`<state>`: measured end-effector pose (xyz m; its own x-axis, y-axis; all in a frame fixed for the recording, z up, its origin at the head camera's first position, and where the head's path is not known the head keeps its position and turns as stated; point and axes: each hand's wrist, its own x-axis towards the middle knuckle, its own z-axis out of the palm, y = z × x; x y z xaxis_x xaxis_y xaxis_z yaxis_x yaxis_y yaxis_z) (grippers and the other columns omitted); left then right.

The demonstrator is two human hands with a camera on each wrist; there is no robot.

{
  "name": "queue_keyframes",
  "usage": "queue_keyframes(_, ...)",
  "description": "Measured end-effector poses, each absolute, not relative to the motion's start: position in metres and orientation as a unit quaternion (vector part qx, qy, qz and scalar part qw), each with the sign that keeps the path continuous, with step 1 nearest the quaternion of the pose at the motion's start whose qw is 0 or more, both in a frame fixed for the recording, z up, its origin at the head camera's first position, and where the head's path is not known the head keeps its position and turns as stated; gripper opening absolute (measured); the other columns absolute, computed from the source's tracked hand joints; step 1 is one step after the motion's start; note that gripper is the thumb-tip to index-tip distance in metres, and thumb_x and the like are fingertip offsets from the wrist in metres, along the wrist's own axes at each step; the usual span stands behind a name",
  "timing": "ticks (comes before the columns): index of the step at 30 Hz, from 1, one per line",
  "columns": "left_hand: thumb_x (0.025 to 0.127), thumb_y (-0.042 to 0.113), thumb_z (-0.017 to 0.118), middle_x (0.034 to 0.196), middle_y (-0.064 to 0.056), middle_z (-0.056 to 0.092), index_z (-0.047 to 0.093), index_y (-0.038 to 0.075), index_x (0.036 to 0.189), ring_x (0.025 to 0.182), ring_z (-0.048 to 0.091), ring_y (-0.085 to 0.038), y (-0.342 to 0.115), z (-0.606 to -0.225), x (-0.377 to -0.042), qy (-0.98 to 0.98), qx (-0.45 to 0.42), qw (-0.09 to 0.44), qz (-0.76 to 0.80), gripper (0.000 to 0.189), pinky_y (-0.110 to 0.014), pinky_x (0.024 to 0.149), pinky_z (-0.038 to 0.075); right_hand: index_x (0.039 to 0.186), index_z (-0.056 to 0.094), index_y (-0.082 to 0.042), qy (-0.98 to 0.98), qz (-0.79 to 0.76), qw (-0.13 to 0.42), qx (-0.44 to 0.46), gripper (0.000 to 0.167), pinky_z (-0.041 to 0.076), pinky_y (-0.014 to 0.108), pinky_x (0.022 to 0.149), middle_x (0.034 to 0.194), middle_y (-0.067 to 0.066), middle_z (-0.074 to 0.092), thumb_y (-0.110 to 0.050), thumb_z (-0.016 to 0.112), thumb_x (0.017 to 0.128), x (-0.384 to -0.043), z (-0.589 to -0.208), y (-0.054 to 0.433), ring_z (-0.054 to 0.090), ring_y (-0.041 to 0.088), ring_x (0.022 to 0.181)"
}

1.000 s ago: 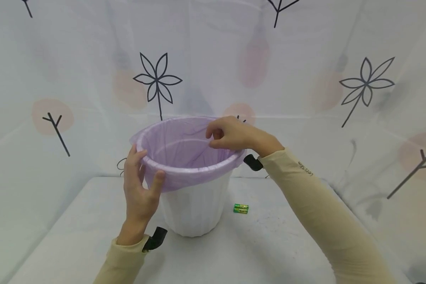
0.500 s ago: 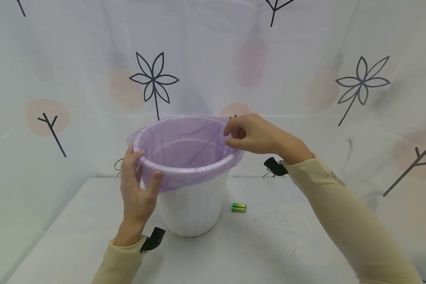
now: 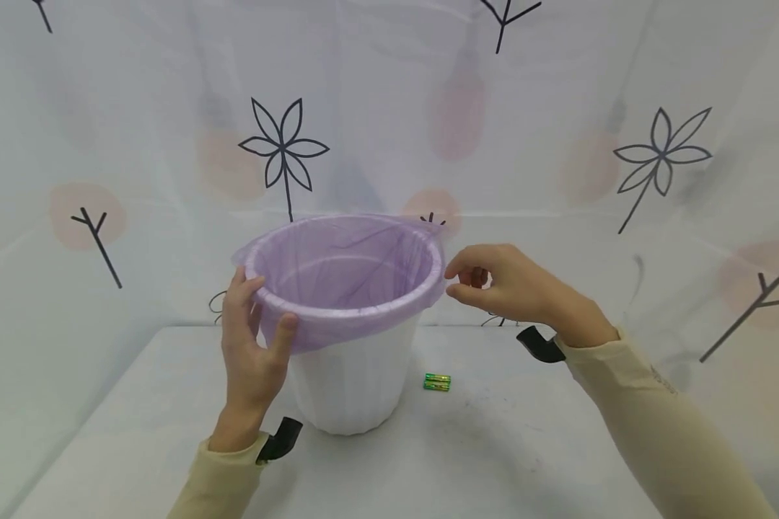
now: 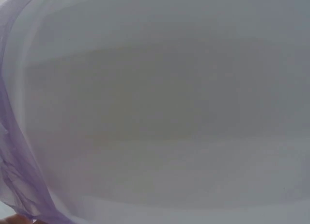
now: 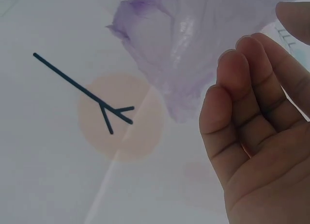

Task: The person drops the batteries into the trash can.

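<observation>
A white ribbed trash can [image 3: 353, 389] stands on the table, lined with a purple translucent trash bag [image 3: 337, 328] folded outward over its rim. At the near left my left hand [image 3: 252, 360] holds the lined rim, fingertips over the edge and thumb against the outside. My right hand [image 3: 509, 285] hovers just right of the rim with nothing in it, fingers loosely bent and thumb apart, as the right wrist view also shows by the bag's loose edge [image 5: 189, 49]. The left wrist view is mostly filled by the can's pale wall [image 4: 160, 112].
Two green-and-gold batteries [image 3: 437, 382] lie side by side on the white table [image 3: 480, 454], right of the can. A white curtain [image 3: 376, 108] with printed flowers and branches hangs behind the table.
My right hand has come out from inside the can, over the right rim, to the outside and slightly down. The left hand stays on the rim.
</observation>
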<state>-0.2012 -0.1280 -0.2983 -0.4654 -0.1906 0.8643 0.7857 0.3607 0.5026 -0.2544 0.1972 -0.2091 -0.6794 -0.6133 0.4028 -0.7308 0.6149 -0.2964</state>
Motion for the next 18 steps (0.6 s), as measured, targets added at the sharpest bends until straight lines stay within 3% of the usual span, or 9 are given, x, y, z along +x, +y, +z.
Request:
queue_keyframes(9, 0.089, 0.018, 0.063, 0.147, -0.03, 0.028, 0.042, -0.012, 0.125, 0.134, 0.032, -0.042, -0.127, -0.298, -0.202, -0.676, -0.22, 0.469, -0.524, 0.052, -0.065, 0.101, 0.032, 0.099, 0.066, -0.016, -0.883, 0.231, 0.126, 0.389, 0.014, 0.048, 0.024, 0.065, 0.077, -0.012, 0.057, -0.015, 0.07, 0.085, -0.254, -0.25, 0.209, 0.053, 0.007, 0.072)
queue_keyframes(18, 0.088, 0.017, 0.063, 0.147, -0.03, 0.027, 0.042, -0.011, 0.126, 0.134, 0.032, -0.043, -0.127, -0.299, -0.203, -0.676, -0.218, 0.467, -0.526, 0.052, -0.065, 0.101, 0.032, 0.101, 0.065, -0.017, -0.897, 0.229, 0.08, 0.369, 0.016, 0.05, 0.027, 0.068, 0.08, -0.013, 0.056, -0.021, 0.07, 0.086, -0.259, -0.297, 0.212, 0.052, 0.006, 0.074)
